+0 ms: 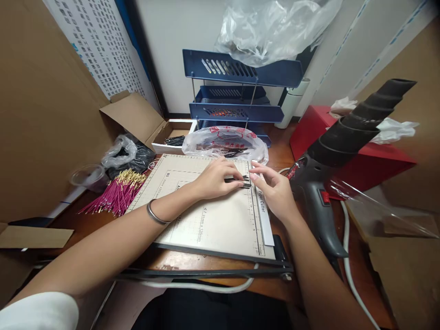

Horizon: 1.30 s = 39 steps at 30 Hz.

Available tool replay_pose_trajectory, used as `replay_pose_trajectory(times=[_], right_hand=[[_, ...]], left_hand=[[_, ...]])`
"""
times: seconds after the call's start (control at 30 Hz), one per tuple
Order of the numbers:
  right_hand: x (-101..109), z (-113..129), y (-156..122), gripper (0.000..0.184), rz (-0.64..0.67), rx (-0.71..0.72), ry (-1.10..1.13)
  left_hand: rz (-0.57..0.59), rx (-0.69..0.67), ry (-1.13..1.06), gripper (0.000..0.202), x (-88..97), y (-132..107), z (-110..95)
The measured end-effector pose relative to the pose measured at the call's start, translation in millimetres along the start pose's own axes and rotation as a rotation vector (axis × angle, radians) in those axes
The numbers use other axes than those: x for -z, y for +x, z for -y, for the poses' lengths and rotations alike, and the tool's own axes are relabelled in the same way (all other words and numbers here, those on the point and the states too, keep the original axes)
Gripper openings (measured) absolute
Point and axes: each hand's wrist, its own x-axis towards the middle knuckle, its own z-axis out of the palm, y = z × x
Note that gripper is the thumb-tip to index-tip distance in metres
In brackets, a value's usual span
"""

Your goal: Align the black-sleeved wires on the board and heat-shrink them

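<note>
My left hand (217, 178) lies over the paper cutter's pale gridded board (185, 215). Its thumb and fingers are closed on several thin black tubes or sticks (246, 185), whose ends point right toward the white ruled strip (263, 215). Across from it, my right hand (275, 190) is at the strip. Its thumb and index finger are slightly apart near the ends of the black pieces; whether they touch them is hard to see. The cutter's dark blade arm (206, 274) stretches along the near side of the board.
Left of the board lies a bundle of magenta sticks with gold tips (118, 192). Behind are a plastic bag (225, 137) with dark pieces, an open cardboard box (137, 117) and a blue rack (237, 112). A heat gun (318, 192) stands right, by a red tissue box (309, 123).
</note>
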Motion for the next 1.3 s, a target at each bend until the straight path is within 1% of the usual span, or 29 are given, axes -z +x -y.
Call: replay_pose_trajectory(times=[0.07, 0.13, 0.2, 0.27, 0.33, 0.4, 0.43, 0.47, 0.53, 0.6, 0.7, 0.8, 0.87, 0.97, 1.1, 1.2, 1.3], right_hand=[[-1, -5, 0, 0.037, -0.018, 0.013, -0.042], [0, -10, 1, 0.036, -0.036, 0.028, -0.089], [1, -13, 1, 0.035, -0.043, 0.040, -0.125], [1, -16, 1, 0.036, -0.035, 0.038, -0.136], [1, -18, 0, 0.037, -0.019, 0.021, -0.134], [-1, -19, 0, 0.039, -0.013, 0.000, -0.130], [-2, -18, -1, 0.040, -0.014, -0.009, -0.132], [-3, -17, -1, 0.040, -0.016, -0.013, -0.138], [-5, -15, -2, 0.040, -0.020, -0.005, -0.162], [-6, -14, -2, 0.038, -0.024, 0.014, -0.189], [-8, -14, -3, 0.038, -0.025, 0.014, -0.206], [-8, -16, -3, 0.039, -0.009, 0.003, -0.218], [-7, -17, -3, 0.039, -0.010, 0.008, -0.220], [-7, -18, -3, 0.037, -0.018, 0.015, -0.215], [-8, -19, -3, 0.035, -0.024, 0.028, -0.208], [-9, -18, -3, 0.035, -0.025, 0.028, -0.206], [-9, -17, -4, 0.037, -0.014, 0.027, -0.209]], left_hand=[[-0.031, 0.009, -0.012, 0.017, 0.5, 1, 1], [-0.091, 0.041, -0.012, 0.021, 4.3, 3, 3], [-0.195, 0.140, 0.001, 0.026, 14.5, 5, 9], [-0.324, 0.325, 0.009, 0.030, 32.9, 1, 20], [-0.434, 0.550, -0.003, 0.031, 58.1, -9, 34], [-0.504, 0.758, 0.013, 0.021, 85.6, -25, 50], [-0.558, 0.854, 0.026, 0.016, 98.6, -35, 58], [-0.620, 0.933, 0.021, 0.012, 110.2, -45, 66], [-0.712, 1.051, -0.038, 0.011, 128.0, -62, 81], [-0.788, 1.129, -0.120, 0.017, 138.0, -73, 94], [-0.824, 1.175, -0.170, 0.034, 143.0, -75, 107], [-0.825, 1.185, -0.192, 0.050, 145.3, -66, 118], [-0.816, 1.202, -0.213, 0.054, 148.2, -59, 126], [-0.807, 1.225, -0.230, 0.050, 152.4, -55, 139], [-0.786, 1.226, -0.205, 0.042, 151.2, -59, 151], [-0.754, 1.217, -0.159, 0.039, 146.2, -64, 155], [-0.723, 1.212, -0.087, 0.037, 142.6, -66, 154]])
